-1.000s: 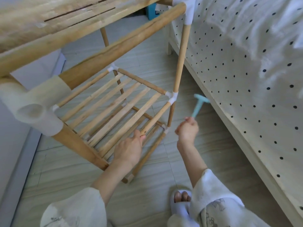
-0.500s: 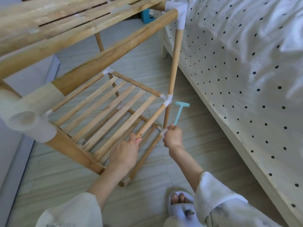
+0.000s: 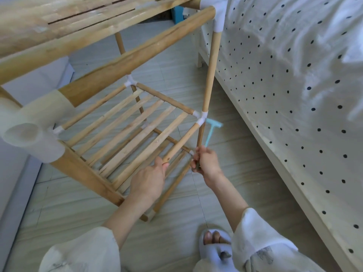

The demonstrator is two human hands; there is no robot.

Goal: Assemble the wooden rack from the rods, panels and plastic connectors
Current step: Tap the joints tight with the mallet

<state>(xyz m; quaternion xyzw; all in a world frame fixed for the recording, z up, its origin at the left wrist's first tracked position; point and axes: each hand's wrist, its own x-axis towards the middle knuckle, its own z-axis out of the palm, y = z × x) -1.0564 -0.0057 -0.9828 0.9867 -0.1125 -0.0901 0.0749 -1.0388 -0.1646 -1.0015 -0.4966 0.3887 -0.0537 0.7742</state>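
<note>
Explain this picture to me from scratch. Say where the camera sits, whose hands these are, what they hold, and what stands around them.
There is no machine here: a person wears one camera on the head, looking down at their own hands. The left hand grips a rod of the wooden rack, a frame of rods and slatted shelves joined by white plastic connectors. The right hand holds a small light-blue hammer, its head right beside the corner connector. The rack stands on a pale floor next to a bed with a dotted sheet. A slippered foot shows below.
</note>
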